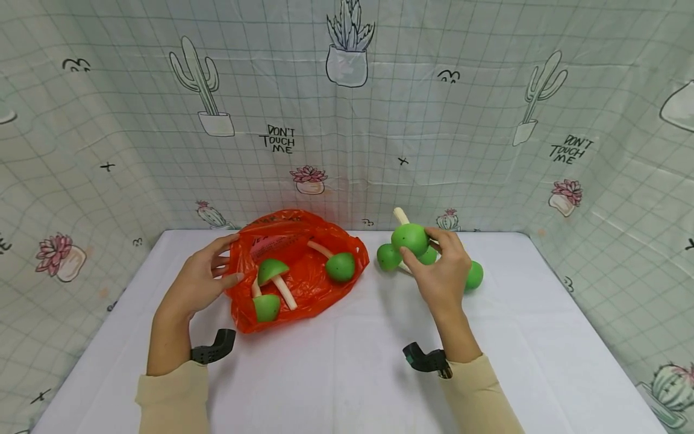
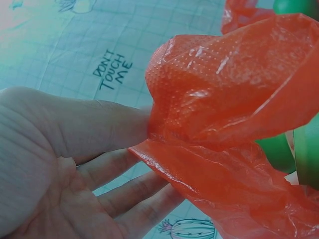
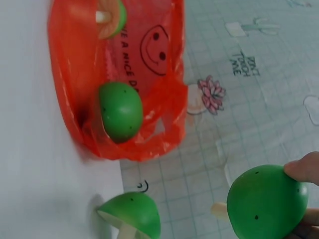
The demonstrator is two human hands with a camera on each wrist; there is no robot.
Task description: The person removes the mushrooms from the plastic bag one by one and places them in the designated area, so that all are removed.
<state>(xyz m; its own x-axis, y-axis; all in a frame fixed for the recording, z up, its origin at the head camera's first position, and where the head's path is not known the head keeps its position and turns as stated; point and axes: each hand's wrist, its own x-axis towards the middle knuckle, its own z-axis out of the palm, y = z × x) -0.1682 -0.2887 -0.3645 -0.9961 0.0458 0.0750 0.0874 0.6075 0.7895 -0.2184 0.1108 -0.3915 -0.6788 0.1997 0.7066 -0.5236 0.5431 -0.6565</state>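
Note:
A red plastic bag (image 1: 311, 298) lies with its mouth spread wide on the table. My left hand (image 1: 197, 280) pinches the bag's left edge between thumb and fingers; the left wrist view shows the thumb (image 2: 109, 122) on the film. Inside the bag are three toy mushrooms with green caps and pale stems, one on the right (image 1: 340, 267), one at centre left (image 1: 273, 271) and one at the front left (image 1: 267, 308). My right hand (image 1: 447, 271) grips another green mushroom (image 1: 409, 239) by its cap, stem pointing up and away, right of the bag.
More green mushrooms lie behind and beside my right hand: one at its left (image 1: 387, 257), one partly hidden (image 1: 429, 257) and one at its right (image 1: 474, 275). A white table (image 1: 336, 386) carries everything. Patterned cloth (image 1: 401, 114) hangs behind and at both sides.

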